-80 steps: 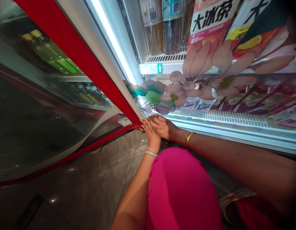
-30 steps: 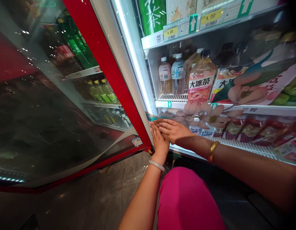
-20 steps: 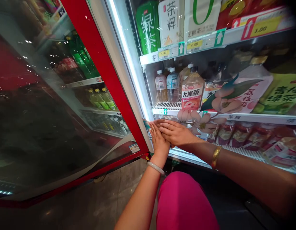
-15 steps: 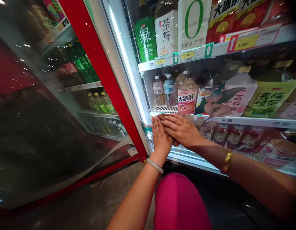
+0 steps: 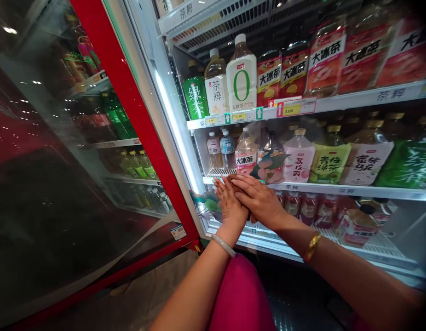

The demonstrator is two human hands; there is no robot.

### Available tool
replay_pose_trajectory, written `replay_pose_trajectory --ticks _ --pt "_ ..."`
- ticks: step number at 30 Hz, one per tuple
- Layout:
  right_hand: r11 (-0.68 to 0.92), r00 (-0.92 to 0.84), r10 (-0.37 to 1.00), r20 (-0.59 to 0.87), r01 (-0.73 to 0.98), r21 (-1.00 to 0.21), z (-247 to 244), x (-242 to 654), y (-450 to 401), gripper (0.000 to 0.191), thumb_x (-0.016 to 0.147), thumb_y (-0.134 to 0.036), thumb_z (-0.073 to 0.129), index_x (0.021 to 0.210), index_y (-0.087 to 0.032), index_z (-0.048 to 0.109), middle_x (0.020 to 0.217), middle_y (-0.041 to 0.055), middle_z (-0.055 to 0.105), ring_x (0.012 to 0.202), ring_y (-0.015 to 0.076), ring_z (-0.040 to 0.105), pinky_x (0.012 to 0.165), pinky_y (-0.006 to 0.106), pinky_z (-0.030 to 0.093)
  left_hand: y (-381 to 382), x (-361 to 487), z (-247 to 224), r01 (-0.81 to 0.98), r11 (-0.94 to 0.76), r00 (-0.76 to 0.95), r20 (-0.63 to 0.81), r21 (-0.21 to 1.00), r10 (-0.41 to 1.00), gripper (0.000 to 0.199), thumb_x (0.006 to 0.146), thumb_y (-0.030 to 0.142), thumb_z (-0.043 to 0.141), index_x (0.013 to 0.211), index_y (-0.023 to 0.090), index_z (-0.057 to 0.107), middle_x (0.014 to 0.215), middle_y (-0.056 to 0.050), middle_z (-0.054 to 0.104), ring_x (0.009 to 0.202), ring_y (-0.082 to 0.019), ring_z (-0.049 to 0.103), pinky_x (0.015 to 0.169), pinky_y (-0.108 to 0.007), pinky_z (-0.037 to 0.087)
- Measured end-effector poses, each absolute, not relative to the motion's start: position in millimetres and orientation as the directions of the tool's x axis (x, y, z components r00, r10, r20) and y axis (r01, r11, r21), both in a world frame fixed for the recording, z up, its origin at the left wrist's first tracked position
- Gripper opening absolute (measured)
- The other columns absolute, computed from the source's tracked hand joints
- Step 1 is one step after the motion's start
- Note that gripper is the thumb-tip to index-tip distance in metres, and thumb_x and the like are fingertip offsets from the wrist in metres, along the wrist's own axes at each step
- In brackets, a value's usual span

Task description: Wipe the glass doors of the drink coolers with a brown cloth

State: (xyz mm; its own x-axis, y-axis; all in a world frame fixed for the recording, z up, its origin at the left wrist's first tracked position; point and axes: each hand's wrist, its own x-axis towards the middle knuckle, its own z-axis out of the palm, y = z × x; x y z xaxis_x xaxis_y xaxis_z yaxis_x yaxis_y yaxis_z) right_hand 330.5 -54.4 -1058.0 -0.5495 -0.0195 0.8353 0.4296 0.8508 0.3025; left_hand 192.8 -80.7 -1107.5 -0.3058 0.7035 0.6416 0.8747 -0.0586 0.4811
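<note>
Slanting down the far left, a red-framed glass door point(image 5: 139, 119) showed bottles in its pane, whether seen through or mirrored one could not tell. To the right of it, a bright light strip point(image 5: 171, 108) lined the inner wall of the lit cooler.

Next came the left hand point(image 5: 233, 209), a pale bangle point(image 5: 223, 245) at its wrist, back upward and fingers stretched forward. The right hand point(image 5: 263, 202) reached in from the other side and lay against it, fingers lapping over those of the left; it too was extended rather than curled. Nothing showed in either hand, though the undersides were hidden.

Straight beyond the fingertips, a pink-labelled tea bottle point(image 5: 245, 156) stood upright on the middle shelf point(image 5: 319, 188), its long axis vertical, across the line of the fingers. In the view the right hand's fingers came closest below it, the left's a little to the side. A floral print point(image 5: 271, 165) lay in front of the bottles just right of it; whether the fingers touched the printed pane could not be told.

Farther right stood a green-labelled bottle point(image 5: 330, 161), and below, near a gold bangle point(image 5: 312, 247) on the right wrist, a tilted bottle point(image 5: 359, 225) rested on the lower shelf.
</note>
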Motion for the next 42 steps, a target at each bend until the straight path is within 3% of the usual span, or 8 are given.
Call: replay_pose_trajectory --ticks 5,9,14,20,26,30,38,42 --pt "0.856 -0.523 -0.044 0.851 0.420 0.302 -1051.8 349.7 -55.4 0.024 0.101 -0.015 0.061 0.119 -0.020 0.076 0.135 0.0070 0.075 0.136 0.0244 0.063 0.118 0.047 0.055 -85.4 206.5 -1081.8 0.884 -0.104 -0.265 0.671 0.456 0.693 0.083 0.097 0.022 0.049 0.171 0.012 0.012 0.178 -0.020 0.001 0.165 -0.031 -0.002 0.135 -0.055 0.010" --pt "0.812 -0.437 -0.023 0.899 0.516 0.271 -1041.6 376.9 -54.9 0.023 0.102 -0.017 0.061 0.119 -0.021 0.076 0.140 0.0093 0.072 0.141 0.0262 0.060 0.122 0.050 0.051 -81.3 228.9 -1060.7 0.886 -0.154 -0.233 0.706 0.438 0.668 0.088 0.097 0.026 0.057 0.172 0.019 0.012 0.178 -0.016 -0.008 0.164 -0.030 -0.010 0.135 -0.058 0.008" --pt "0.817 -0.392 -0.031 0.919 0.520 0.249 -1046.5 395.4 -56.1 0.021 0.101 -0.015 0.062 0.114 -0.021 0.077 0.133 0.0071 0.076 0.134 0.0252 0.065 0.117 0.048 0.055 -72.8 251.9 -1072.0 0.891 -0.187 -0.219 0.752 0.414 0.622 0.086 0.100 0.019 0.048 0.172 0.021 0.002 0.179 -0.016 -0.003 0.165 -0.028 -0.007 0.134 -0.061 0.005" --pt "0.791 -0.417 -0.069 0.906 0.531 0.305 -1041.7 442.5 -55.1 0.020 0.100 -0.015 0.061 0.113 -0.019 0.076 0.133 0.0115 0.075 0.139 0.0276 0.062 0.117 0.052 0.055 -73.0 270.8 -1082.4 0.897 -0.236 -0.156 0.768 0.373 0.621 0.106 0.091 0.027 0.065 0.172 0.018 -0.003 0.177 -0.020 -0.013 0.164 -0.038 -0.008 0.131 -0.070 0.010" --pt "0.719 -0.354 -0.035 0.935 0.640 0.269 -1043.7 451.8 -62.5 0.019 0.098 -0.012 0.064 0.110 -0.019 0.076 0.126 0.0103 0.079 0.130 0.0290 0.069 0.111 0.051 0.061 -65.0 295.4 -1074.6 0.893 -0.297 -0.131 0.827 0.338 0.547 0.101 0.094 0.020 0.053 0.170 0.021 -0.013 0.179 -0.017 -0.007 0.165 -0.032 -0.007 0.133 -0.065 0.004" --pt "0.714 -0.370 -0.027 0.929 0.643 0.277 -1041.9 477.0 -57.3 0.021 0.095 -0.011 0.070 0.112 -0.020 0.076 0.130 0.0099 0.076 0.134 0.0294 0.066 0.118 0.053 0.055 -59.6 312.7 -1076.9 0.893 -0.381 -0.029 0.876 0.239 0.481 0.104 0.091 0.020 0.054 0.170 0.021 -0.013 0.179 -0.013 -0.006 0.166 -0.033 -0.002 0.134 -0.064 0.004" --pt "0.698 -0.249 0.091 0.964 0.707 0.117 -1055.2 488.3 -59.5 0.031 0.095 -0.012 0.069 0.122 -0.025 0.072 0.136 0.0092 0.072 0.148 0.0304 0.053 0.125 0.056 0.048 -51.5 343.5 -1086.8 0.850 -0.457 -0.007 0.874 0.261 0.486 0.099 0.094 0.022 0.059 0.172 0.021 -0.003 0.179 -0.015 0.008 0.166 -0.034 0.005 0.135 -0.061 0.000" --pt "0.678 -0.321 0.043 0.946 0.705 0.208 -1066.1 499.0 -56.0 0.033 0.095 -0.012 0.069 0.126 -0.024 0.071 0.133 0.0084 0.074 0.149 0.0281 0.052 0.130 0.053 0.042 -49.1 345.5 -1085.1 0.867 -0.446 -0.014 0.906 0.222 0.423 0.095 0.098 0.020 0.054 0.172 0.024 -0.006 0.179 -0.012 0.000 0.166 -0.030 -0.003 0.134 -0.058 -0.008"
